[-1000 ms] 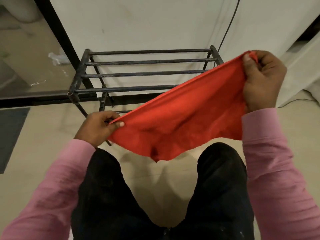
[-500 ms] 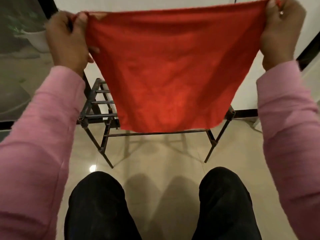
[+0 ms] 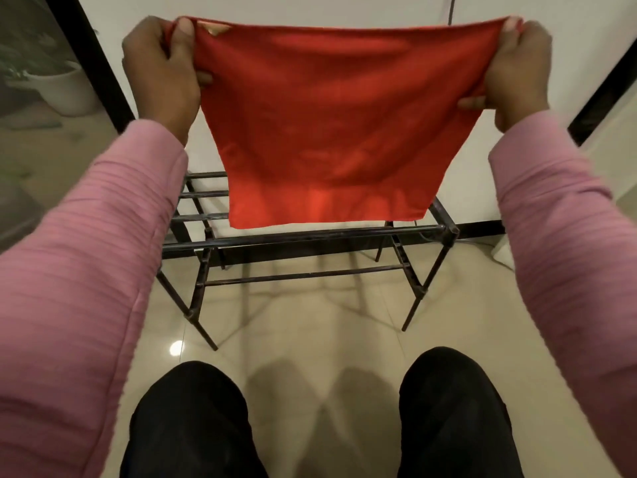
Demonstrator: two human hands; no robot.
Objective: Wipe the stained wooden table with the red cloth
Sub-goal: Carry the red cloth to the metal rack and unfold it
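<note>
A glossy beige tiled floor (image 3: pixel 310 343) and a plain white wall (image 3: pixel 310 8) frame a person in pink sleeves (image 3: pixel 86 270) and black trousers (image 3: pixel 189 426), who holds a red cloth (image 3: pixel 331 115) up at full stretch between both hands. The left hand (image 3: pixel 162 70) grips the cloth's upper left corner, fingers curled round a bunch of fabric and the thumb pressed on the near side. The right hand (image 3: pixel 517 74) grips the upper right corner the same way, its thumb tip at the top edge. The cloth hangs flat and open between the hands, its top edge taut from one to the other and its lower edge loose in the air below them. Beyond and below the hands stands a black metal rack (image 3: pixel 310 236) with slatted bars. The cloth's lower edge crosses in front of its top rails, though whether the two touch cannot be told. Left of the left hand, past a dark frame (image 3: pixel 93 63), a white pot (image 3: pixel 65 91) with greenery sits behind glass. Above the cloth, just inside the right hand, a thin cable (image 3: pixel 452 8) runs up the wall.
</note>
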